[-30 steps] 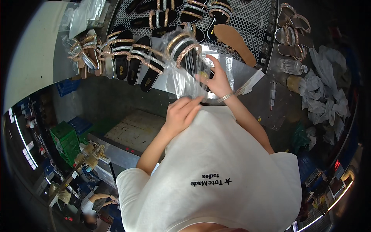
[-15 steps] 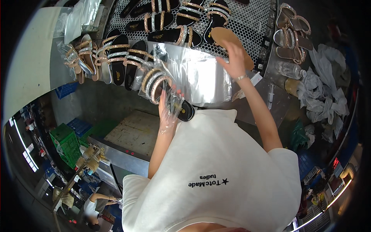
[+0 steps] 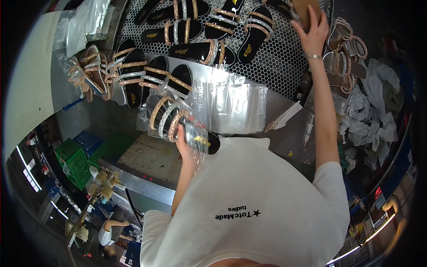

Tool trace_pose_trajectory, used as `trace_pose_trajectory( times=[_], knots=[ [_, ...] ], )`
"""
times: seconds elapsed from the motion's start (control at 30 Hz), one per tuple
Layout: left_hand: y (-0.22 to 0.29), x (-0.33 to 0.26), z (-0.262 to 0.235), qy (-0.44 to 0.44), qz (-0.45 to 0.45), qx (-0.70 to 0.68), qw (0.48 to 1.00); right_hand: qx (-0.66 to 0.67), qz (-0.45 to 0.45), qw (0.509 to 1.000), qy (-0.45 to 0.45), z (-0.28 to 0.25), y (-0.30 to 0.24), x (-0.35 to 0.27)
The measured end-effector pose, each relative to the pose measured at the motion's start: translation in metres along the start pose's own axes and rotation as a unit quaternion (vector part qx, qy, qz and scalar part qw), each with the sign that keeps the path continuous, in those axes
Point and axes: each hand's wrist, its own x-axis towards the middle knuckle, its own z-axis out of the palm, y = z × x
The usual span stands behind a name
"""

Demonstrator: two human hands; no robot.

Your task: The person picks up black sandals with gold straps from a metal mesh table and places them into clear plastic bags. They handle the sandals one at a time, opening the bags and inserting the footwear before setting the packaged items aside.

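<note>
My left hand (image 3: 186,144) is closed on a black sandal (image 3: 167,118) with glittery gold and silver straps. The sandal sits in a clear plastic bag (image 3: 199,141), and its black end shows close to my shirt. At the upper right, my right hand (image 3: 316,35) grips a sandal by its tan sole (image 3: 303,12), over the far part of the mesh surface (image 3: 284,55). Its far end is cut off by the frame's top edge. A stack of clear plastic bags (image 3: 242,104) lies on the metal table between my hands.
Several black strappy sandals (image 3: 258,35) lie on the mesh. More sandals (image 3: 132,80) line the table's left edge; others (image 3: 342,55) lie at the right. A syringe (image 3: 308,129) and crumpled plastic (image 3: 371,109) are on the right. A green crate (image 3: 73,162) stands lower left.
My right hand has moved up and to the right, with a tan-soled sandal in it. My left hand and the bagged sandal have shifted slightly down and left in the view.
</note>
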Motion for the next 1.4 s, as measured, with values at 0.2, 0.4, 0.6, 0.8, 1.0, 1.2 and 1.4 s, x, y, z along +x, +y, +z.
trace_pose_trajectory(
  times=[0.2,0.4,0.6,0.8,1.0,1.2,1.4],
  knots=[
    [0.01,0.01,0.013,-0.032,0.006,0.043,0.999,0.115,0.178,0.959,-0.187,0.053,-0.061,-0.051],
    [0.019,0.016,0.01,-0.04,-0.04,0.06,0.997,0.201,0.265,0.914,-0.232,0.07,-0.054,-0.06],
    [0.018,0.026,0.009,-0.151,-0.031,-0.006,0.988,0.509,0.305,0.779,-0.202,-0.058,-0.111,-0.043],
    [-0.007,0.009,0.023,-0.193,0.034,0.1,0.976,0.597,0.24,0.708,-0.293,-0.14,-0.218,-0.111],
    [0.035,-0.047,-0.055,-0.032,-0.012,0.028,0.999,0.642,0.136,0.62,-0.43,-0.157,-0.246,-0.135],
    [0.12,-0.144,-0.298,-0.003,0.392,-0.175,0.903,0.42,0.181,0.787,-0.413,-0.101,-0.189,-0.188],
    [0.126,-0.185,-0.329,0.023,0.556,-0.445,0.702,0.162,0.202,0.885,-0.388,-0.057,-0.171,-0.206]
  ],
)
